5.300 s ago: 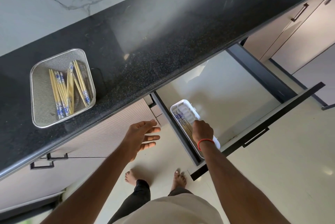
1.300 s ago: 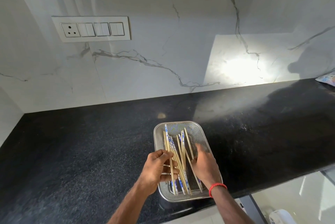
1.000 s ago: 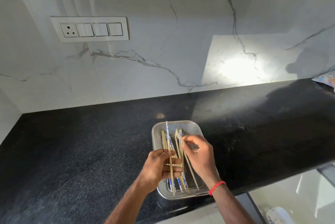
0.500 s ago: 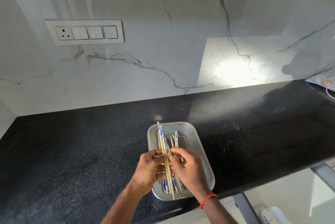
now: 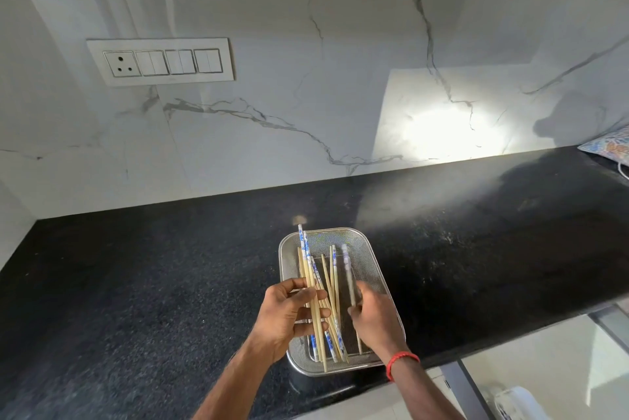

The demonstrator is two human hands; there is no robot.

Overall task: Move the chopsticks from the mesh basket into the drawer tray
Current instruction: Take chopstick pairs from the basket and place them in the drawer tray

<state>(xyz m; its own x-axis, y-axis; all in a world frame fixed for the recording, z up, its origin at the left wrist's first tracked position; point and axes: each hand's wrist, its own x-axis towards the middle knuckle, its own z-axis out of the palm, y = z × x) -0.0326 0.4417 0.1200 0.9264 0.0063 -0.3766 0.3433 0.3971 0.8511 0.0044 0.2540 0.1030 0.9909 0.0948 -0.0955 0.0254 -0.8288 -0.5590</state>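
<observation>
Steel mesh basket [image 5: 369,266], about seven chopsticks [image 5: 308,266]: left hand's [image 5: 286,316] fingers [image 5: 311,312] clutch several, right hand's [image 5: 376,319] pinch one.

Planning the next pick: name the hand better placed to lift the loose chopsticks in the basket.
Right: the right hand pinches a chopstick over the mesh basket; the left hand grips a bundle.

A home kitchen: black granite countertop [image 5: 170,283], marble backsplash [image 5: 306,96], switch panel [image 5: 160,61].
</observation>
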